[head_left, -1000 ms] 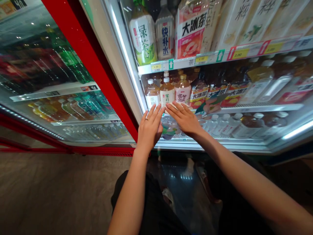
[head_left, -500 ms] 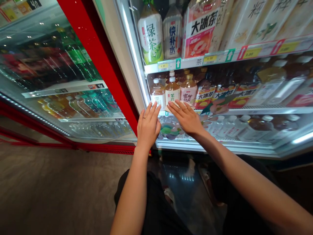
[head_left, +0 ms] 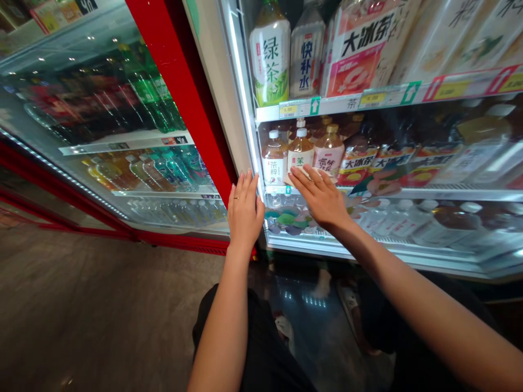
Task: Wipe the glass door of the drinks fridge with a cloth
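Note:
My left hand (head_left: pixel 245 209) lies flat against the edge of a glass-fronted drinks cooler, by its pale frame (head_left: pixel 218 90). Its fingers point up and are close together, with a ring on one of them. My right hand (head_left: pixel 321 198) rests flat on the glass door with its fingers stretched out. A thin pale cloth or tissue (head_left: pixel 330 176) seems to show under its fingers. Behind the glass near the right hand stand a white-capped tea bottle (head_left: pixel 274 160), a jasmine tea bottle (head_left: pixel 301 149) and a pink-labelled bottle (head_left: pixel 329 149).
Green tea (head_left: pixel 269 60) and large cartons (head_left: pixel 362 51) fill the upper shelf. Leaf and flower stickers (head_left: pixel 292 219) are on the glass. To the left is a second cooler with a red frame (head_left: pixel 180 92). A glossy dark panel (head_left: pixel 298 294) shows below, beside the grey floor (head_left: pixel 102 305).
My left hand has moved left relative to the cooler, off the glass before the first bottle and onto the frame edge. My right hand stays on the glass. The view has shifted slightly left.

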The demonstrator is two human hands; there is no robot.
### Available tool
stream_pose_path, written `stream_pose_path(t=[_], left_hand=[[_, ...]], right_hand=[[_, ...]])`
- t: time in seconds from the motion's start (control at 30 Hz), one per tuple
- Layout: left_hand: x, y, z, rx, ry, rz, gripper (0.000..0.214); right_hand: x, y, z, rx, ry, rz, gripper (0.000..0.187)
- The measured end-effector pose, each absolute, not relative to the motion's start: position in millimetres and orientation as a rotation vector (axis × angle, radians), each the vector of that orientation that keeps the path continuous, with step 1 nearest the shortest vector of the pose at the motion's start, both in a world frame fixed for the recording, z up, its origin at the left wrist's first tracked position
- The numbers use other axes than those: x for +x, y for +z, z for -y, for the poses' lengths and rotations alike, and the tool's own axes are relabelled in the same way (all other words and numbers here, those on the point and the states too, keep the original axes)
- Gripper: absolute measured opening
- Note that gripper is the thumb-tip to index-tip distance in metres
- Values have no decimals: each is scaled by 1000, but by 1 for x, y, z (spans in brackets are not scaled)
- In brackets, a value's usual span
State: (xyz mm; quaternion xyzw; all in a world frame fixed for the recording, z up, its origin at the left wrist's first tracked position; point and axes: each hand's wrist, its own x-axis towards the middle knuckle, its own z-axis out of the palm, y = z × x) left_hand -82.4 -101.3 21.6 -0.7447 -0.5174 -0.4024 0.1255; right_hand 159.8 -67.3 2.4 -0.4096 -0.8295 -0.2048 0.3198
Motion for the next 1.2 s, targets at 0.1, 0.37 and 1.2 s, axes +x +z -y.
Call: stream_pose_path(t=[0.1,0.37,1.2], left_hand=[[-85,22,104,-2160,-1141,1484,71],[-96,24,109,-2115,-1106,1506,71],[-95,33,108,-2112,-1342,1518,61]], right_hand=[[151,4,62,-1106,-571,2081,99],[120,11,59,-1011,-502,2231,104],[91,13,56,-1081,-567,2238,97]])
